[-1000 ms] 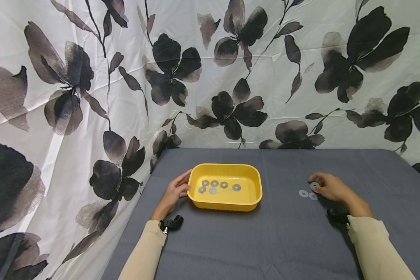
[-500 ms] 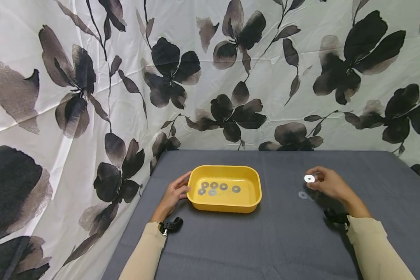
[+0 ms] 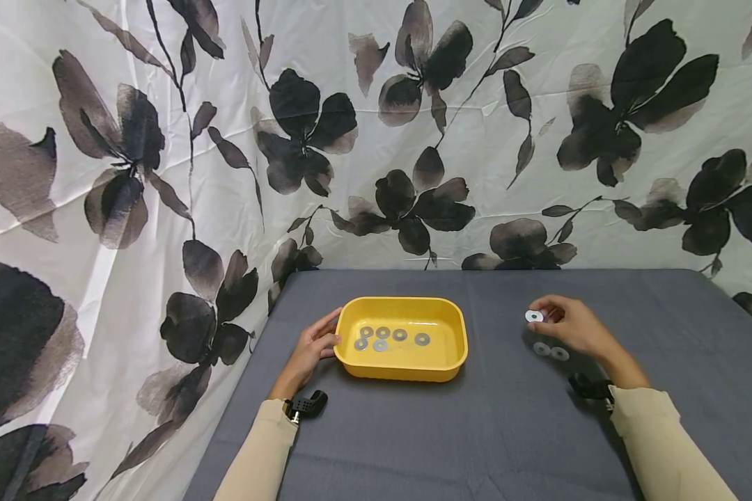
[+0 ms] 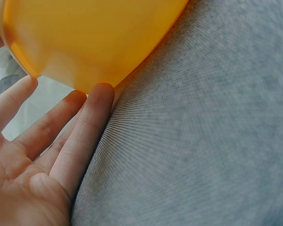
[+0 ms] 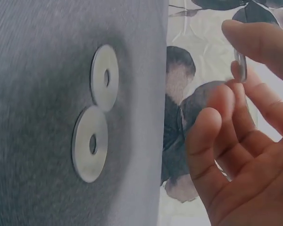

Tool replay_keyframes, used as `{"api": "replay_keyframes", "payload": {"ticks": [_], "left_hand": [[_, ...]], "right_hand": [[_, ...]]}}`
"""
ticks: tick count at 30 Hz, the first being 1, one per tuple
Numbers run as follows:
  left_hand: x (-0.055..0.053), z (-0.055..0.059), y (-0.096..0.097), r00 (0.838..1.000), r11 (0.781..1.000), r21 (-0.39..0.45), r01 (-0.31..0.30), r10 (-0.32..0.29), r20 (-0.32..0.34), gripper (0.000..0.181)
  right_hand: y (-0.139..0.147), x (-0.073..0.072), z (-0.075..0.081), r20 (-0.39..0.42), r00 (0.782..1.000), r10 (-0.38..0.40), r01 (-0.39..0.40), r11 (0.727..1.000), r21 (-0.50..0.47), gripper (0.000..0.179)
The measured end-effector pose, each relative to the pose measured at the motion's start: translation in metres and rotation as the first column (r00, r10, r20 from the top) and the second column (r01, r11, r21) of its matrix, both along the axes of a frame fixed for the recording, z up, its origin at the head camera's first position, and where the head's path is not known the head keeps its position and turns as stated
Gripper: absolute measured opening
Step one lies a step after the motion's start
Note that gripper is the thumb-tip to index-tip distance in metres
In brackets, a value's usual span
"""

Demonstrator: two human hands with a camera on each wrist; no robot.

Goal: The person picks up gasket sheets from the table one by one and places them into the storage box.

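My left hand (image 3: 306,355) rests against the left end of a yellow plastic tray (image 3: 401,369). In the left wrist view its fairly straight fingers (image 4: 98,106) touch the tray's end wall (image 4: 104,37). Several flat metal washers (image 3: 399,335) lie on the tray's floor. Off to the right, my right hand (image 3: 570,325) pinches one washer (image 3: 534,316) between thumb and fingertips, raised over the table. That washer (image 5: 243,69) appears edge-on in the right wrist view. Below the hand, two more washers (image 5: 90,143) lie flat, side by side and close together.
Grey cloth covers the table (image 3: 495,431). A white curtain with dark flowers (image 3: 413,202) hangs behind the table and along its left side. Each wrist wears a black camera mount (image 3: 310,402).
My right hand has picked a washer up from the small group on the table and carried it leftward, baring the other two. My left hand and the tray have stayed put.
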State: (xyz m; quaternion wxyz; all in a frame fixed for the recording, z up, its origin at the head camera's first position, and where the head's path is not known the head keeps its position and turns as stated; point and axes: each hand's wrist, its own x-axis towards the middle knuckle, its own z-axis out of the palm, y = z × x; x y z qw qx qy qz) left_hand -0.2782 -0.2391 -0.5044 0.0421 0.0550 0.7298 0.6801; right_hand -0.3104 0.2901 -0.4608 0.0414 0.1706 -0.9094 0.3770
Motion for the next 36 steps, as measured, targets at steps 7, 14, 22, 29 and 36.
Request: {"api": "replay_keyframes", "payload": {"ticks": [7,14,22,29,36], "left_hand": [[0.001,0.0,0.0,1.0,1.0,-0.003,-0.007,0.007,-0.005,0.062],[0.002,-0.001,0.001,1.0,1.0,-0.006,-0.012,0.012,-0.005,0.062],[0.002,-0.001,0.001,1.0,1.0,-0.02,-0.007,0.006,-0.009,0.063],[0.002,-0.001,0.001,1.0,1.0,-0.019,-0.015,0.015,-0.008,0.062],[0.003,-0.001,0.0,1.0,1.0,-0.02,-0.016,0.016,-0.01,0.061]], "right_hand": [[-0.011,0.002,0.003,-0.037,0.999,0.018,-0.019,1.0,-0.024,0.029],[-0.021,0.003,0.005,-0.021,0.999,0.034,-0.034,0.999,-0.026,0.03],[-0.03,0.006,0.006,-0.009,0.999,0.038,-0.039,0.999,-0.032,0.03],[-0.041,0.008,0.008,-0.03,0.998,0.064,-0.065,0.997,-0.034,0.028],[-0.052,0.012,0.009,-0.053,0.995,0.088,-0.091,0.994,-0.056,0.028]]}}
